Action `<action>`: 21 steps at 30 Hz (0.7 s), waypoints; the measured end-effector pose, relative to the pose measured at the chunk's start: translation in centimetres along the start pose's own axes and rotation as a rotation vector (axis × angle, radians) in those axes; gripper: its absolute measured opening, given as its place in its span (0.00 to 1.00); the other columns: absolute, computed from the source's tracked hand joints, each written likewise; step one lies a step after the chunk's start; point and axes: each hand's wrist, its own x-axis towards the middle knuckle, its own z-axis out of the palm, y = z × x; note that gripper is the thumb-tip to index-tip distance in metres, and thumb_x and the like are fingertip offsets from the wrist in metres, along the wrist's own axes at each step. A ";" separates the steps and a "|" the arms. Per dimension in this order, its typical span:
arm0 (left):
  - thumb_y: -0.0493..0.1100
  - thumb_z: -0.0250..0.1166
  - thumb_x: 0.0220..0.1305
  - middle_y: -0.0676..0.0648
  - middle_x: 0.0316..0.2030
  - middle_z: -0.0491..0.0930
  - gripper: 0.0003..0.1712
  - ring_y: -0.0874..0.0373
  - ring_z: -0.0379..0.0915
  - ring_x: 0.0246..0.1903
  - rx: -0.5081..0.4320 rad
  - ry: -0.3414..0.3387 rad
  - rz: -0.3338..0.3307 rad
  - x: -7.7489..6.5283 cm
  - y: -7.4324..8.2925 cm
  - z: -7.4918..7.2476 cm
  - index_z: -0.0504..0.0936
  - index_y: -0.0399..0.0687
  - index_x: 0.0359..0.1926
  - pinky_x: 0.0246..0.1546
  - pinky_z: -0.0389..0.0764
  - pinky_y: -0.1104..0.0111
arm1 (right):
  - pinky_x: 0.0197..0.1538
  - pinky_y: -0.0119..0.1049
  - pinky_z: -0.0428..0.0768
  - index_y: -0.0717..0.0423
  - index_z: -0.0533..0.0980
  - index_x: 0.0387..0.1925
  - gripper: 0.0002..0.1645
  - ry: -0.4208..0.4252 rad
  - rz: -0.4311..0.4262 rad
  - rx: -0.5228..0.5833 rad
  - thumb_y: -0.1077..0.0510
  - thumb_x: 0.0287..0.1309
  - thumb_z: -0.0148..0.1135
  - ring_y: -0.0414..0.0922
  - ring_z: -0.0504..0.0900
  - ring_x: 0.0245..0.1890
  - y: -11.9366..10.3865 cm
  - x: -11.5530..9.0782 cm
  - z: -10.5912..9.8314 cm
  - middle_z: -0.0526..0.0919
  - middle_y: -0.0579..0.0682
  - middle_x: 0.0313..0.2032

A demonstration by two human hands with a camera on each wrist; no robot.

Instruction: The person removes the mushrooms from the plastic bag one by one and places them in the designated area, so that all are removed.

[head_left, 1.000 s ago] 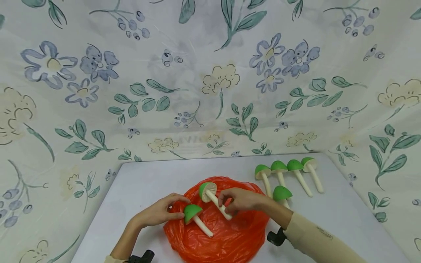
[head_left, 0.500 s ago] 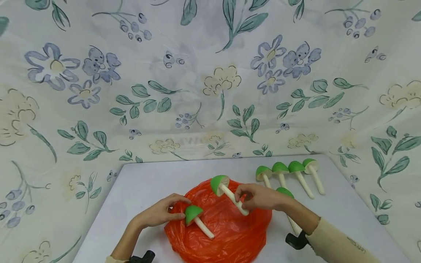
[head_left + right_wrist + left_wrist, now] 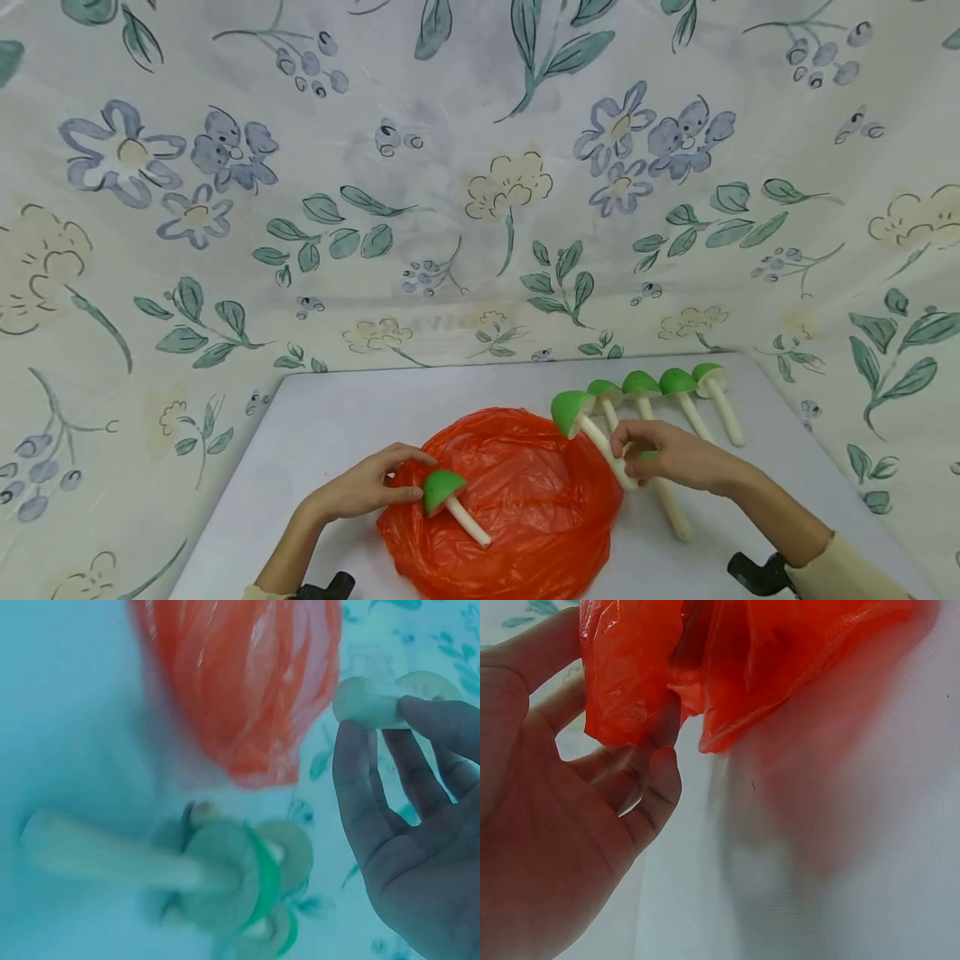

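Observation:
My right hand (image 3: 675,454) pinches the white stem of a toy mushroom (image 3: 573,410) with a green domed cap, holding it up over the right rim of a red plastic bag (image 3: 525,525). In the right wrist view, thumb and fingertips meet on the end of the stem (image 3: 371,703). My left hand (image 3: 371,483) grips the bag's left edge; its fingers lie partly behind the red film (image 3: 630,697) in the left wrist view. Close to the left fingertips, another green-capped mushroom (image 3: 444,492) lies on the bag, stem pointing down and right.
Several green-capped mushrooms (image 3: 678,383) lie in a row at the back right of the white table (image 3: 330,417). A nearer one lies partly behind my right hand, its stem (image 3: 672,508) showing. Floral cloth (image 3: 420,275) hangs behind the table and along its sides.
My right hand has lifted the mushroom off the bag and carried it right, to the bag's right rim near the row. My left hand has stayed at the bag's edge.

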 end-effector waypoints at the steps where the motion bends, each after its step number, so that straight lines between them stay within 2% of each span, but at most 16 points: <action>1: 0.49 0.67 0.68 0.42 0.64 0.71 0.24 0.40 0.64 0.64 0.001 -0.001 0.002 0.0 0.0 0.0 0.78 0.53 0.63 0.60 0.69 0.37 | 0.42 0.46 0.83 0.60 0.72 0.45 0.08 0.014 -0.003 -0.002 0.65 0.64 0.59 0.53 0.80 0.42 0.2 -0.5 -0.4 0.77 0.58 0.42; 5: 0.49 0.67 0.68 0.43 0.64 0.71 0.24 0.39 0.64 0.65 0.010 -0.003 0.013 0.2 -0.1 0.1 0.78 0.51 0.63 0.60 0.68 0.36 | 0.45 0.46 0.83 0.62 0.71 0.44 0.09 0.080 -0.003 -0.013 0.64 0.66 0.60 0.54 0.80 0.46 1.1 -2.2 -2.1 0.76 0.60 0.45; 12: 0.49 0.67 0.68 0.43 0.64 0.70 0.24 0.40 0.64 0.64 0.010 -0.001 0.005 0.4 0.1 0.1 0.78 0.52 0.63 0.59 0.68 0.36 | 0.48 0.46 0.83 0.64 0.68 0.45 0.12 0.203 0.070 0.029 0.62 0.66 0.60 0.52 0.81 0.46 3.8 -4.4 -5.2 0.75 0.60 0.48; 21: 0.48 0.67 0.68 0.43 0.63 0.71 0.23 0.40 0.65 0.64 0.006 0.001 0.003 0.0 0.0 -0.1 0.78 0.54 0.62 0.59 0.70 0.38 | 0.48 0.45 0.83 0.68 0.67 0.48 0.16 0.176 0.184 0.086 0.61 0.67 0.60 0.48 0.80 0.43 8.4 -6.9 -7.2 0.74 0.58 0.50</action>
